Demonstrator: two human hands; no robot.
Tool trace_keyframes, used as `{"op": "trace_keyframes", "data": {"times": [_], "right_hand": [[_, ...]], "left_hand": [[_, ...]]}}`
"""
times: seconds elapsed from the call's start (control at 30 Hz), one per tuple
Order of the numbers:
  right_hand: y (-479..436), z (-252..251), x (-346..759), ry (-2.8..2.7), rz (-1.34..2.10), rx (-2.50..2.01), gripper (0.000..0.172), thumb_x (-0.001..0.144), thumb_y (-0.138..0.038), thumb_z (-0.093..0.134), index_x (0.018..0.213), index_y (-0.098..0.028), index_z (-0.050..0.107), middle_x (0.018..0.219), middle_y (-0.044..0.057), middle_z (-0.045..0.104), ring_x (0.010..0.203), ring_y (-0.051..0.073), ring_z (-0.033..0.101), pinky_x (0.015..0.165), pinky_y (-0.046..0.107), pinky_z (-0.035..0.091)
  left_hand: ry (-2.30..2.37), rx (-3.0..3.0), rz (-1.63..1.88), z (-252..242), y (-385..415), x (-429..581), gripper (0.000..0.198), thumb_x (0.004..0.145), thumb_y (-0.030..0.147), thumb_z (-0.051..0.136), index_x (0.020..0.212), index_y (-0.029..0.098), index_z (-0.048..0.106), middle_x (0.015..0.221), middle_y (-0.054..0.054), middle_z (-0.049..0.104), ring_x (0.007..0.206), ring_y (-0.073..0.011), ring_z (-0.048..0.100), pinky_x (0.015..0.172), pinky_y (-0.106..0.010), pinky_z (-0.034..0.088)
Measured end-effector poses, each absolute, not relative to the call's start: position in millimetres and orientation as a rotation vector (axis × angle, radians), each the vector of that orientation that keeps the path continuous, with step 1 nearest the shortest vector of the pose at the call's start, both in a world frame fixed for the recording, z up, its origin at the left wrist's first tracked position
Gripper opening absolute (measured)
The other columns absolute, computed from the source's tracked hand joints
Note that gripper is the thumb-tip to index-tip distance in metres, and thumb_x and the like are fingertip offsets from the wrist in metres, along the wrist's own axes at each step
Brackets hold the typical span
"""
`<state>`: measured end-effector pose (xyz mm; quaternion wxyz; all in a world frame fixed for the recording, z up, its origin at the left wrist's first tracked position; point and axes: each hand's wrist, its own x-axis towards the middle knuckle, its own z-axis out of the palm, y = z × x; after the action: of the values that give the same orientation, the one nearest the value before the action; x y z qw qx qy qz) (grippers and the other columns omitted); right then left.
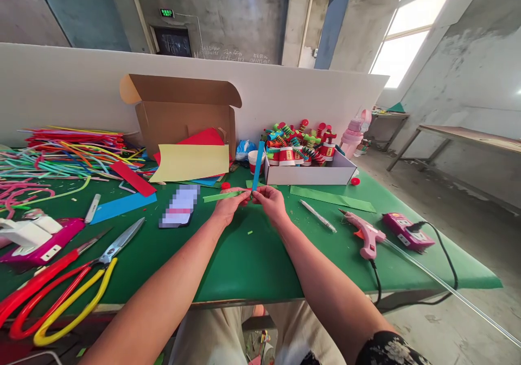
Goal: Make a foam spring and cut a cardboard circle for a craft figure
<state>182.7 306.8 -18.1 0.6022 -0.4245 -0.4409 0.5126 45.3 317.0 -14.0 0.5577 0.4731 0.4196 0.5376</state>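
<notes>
Over the middle of the green table, my two hands meet with fingertips pinched. My left hand [231, 205] is closed on a green paper strip [217, 196] that points out to the left. In my right hand [269, 199] a blue paper strip [258, 164] stands nearly upright. The ends of both strips come together between my fingers, where the join is hidden. A phone [179, 206] lies left of my left hand. To the right of my right hand are a white pen [318, 215] and a long green paper strip [332, 198].
A pink glue gun [368, 234] with a cord rests at right beside a power strip [408, 231]. Red and yellow-handled scissors [95, 267] lie at left. Behind stand a white box [311, 176] of paper-cup figures, a cardboard box [185, 118] and piled pipe cleaners [77, 142].
</notes>
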Motion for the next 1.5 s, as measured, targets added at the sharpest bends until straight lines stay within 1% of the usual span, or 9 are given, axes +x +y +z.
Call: {"op": "trace_keyframes", "data": {"times": [0.2, 0.4, 0.6, 0.77, 0.87, 1.0, 1.3, 1.4, 1.5], "right_hand": [[312.6, -18.1, 192.7, -0.991, 1.088, -1.027, 0.027, 0.056, -0.038, 0.079, 0.065, -0.02, 0.061, 0.056, -0.004, 0.061, 0.051, 0.012, 0.057, 0.06, 0.027, 0.05], [315.3, -18.0, 204.7, -0.944, 1.004, -1.075, 0.029, 0.054, -0.039, 0.079, 0.065, -0.019, 0.061, 0.055, -0.004, 0.061, 0.05, 0.012, 0.058, 0.059, 0.028, 0.051], [317.0, -19.6, 210.1, -0.885, 0.967, -1.076, 0.028, 0.053, -0.037, 0.079, 0.064, -0.019, 0.061, 0.054, -0.004, 0.06, 0.05, 0.012, 0.057, 0.058, 0.028, 0.052], [316.7, -16.1, 212.8, -0.641, 0.972, -0.985, 0.028, 0.055, -0.034, 0.081, 0.064, -0.019, 0.06, 0.052, -0.005, 0.06, 0.052, 0.011, 0.058, 0.065, 0.029, 0.054], [312.4, -14.2, 204.5, -0.662, 1.165, -0.888, 0.03, 0.051, -0.033, 0.085, 0.064, -0.018, 0.062, 0.057, -0.003, 0.063, 0.057, 0.012, 0.062, 0.067, 0.029, 0.055], [305.3, -16.5, 187.6, -0.764, 1.378, -0.873, 0.033, 0.046, -0.033, 0.088, 0.066, -0.017, 0.066, 0.059, -0.003, 0.065, 0.054, 0.01, 0.06, 0.06, 0.026, 0.052], [298.4, -18.5, 178.7, -0.911, 1.389, -0.882, 0.035, 0.044, -0.034, 0.089, 0.061, -0.018, 0.063, 0.056, -0.002, 0.065, 0.055, 0.012, 0.059, 0.062, 0.027, 0.052], [297.3, -14.4, 180.2, -0.909, 1.388, -0.889, 0.033, 0.045, -0.033, 0.088, 0.062, -0.018, 0.064, 0.058, -0.002, 0.065, 0.057, 0.012, 0.059, 0.065, 0.028, 0.052], [297.2, -11.0, 182.3, -0.9, 1.38, -0.93, 0.032, 0.048, -0.035, 0.086, 0.069, -0.019, 0.068, 0.064, -0.002, 0.066, 0.055, 0.01, 0.055, 0.063, 0.028, 0.049]], "left_hand": [[0.988, 0.922, 1.368, -13.1, 319.7, 41.7, 0.041, 0.046, 0.043, 0.088, 0.067, 0.013, 0.069, 0.06, -0.003, 0.066, 0.054, -0.0116, 0.058, 0.057, -0.028, 0.049], [0.949, 0.868, 1.434, -16.0, 327.1, 33.5, 0.037, 0.048, 0.04, 0.088, 0.063, 0.012, 0.068, 0.06, -0.003, 0.066, 0.051, -0.0091, 0.056, 0.053, -0.025, 0.049], [0.905, 0.761, 1.552, -15.6, 333.6, 24.3, 0.035, 0.049, 0.033, 0.088, 0.07, 0.012, 0.07, 0.059, -0.002, 0.065, 0.05, -0.0086, 0.056, 0.052, -0.023, 0.048], [0.915, 0.686, 1.647, -14.0, 334.6, 19.8, 0.035, 0.055, 0.04, 0.084, 0.072, 0.012, 0.069, 0.059, -0.001, 0.064, 0.051, -0.0083, 0.055, 0.052, -0.022, 0.044], [0.905, 0.854, 1.489, -13.9, 328.8, 27.2, 0.041, 0.052, 0.04, 0.086, 0.079, 0.012, 0.071, 0.063, -0.001, 0.065, 0.054, -0.0085, 0.055, 0.056, -0.023, 0.045], [0.827, 1.078, 1.232, -14.0, 318.7, 42.6, 0.044, 0.053, 0.042, 0.087, 0.084, 0.015, 0.072, 0.074, -0.003, 0.069, 0.064, -0.0122, 0.059, 0.062, -0.026, 0.046], [0.854, 1.107, 1.223, -18.5, 318.4, 46.2, 0.043, 0.049, 0.045, 0.087, 0.071, 0.014, 0.067, 0.067, -0.002, 0.068, 0.065, -0.016, 0.062, 0.072, -0.034, 0.05], [0.903, 1.117, 1.231, -19.8, 319.0, 45.4, 0.043, 0.049, 0.047, 0.087, 0.059, 0.015, 0.06, 0.059, 0.0, 0.064, 0.061, -0.0148, 0.059, 0.068, -0.032, 0.048], [0.963, 1.155, 1.239, -17.0, 317.8, 44.2, 0.044, 0.05, 0.05, 0.085, 0.059, 0.016, 0.06, 0.056, 0.001, 0.06, 0.056, -0.0122, 0.054, 0.059, -0.028, 0.044]]}}
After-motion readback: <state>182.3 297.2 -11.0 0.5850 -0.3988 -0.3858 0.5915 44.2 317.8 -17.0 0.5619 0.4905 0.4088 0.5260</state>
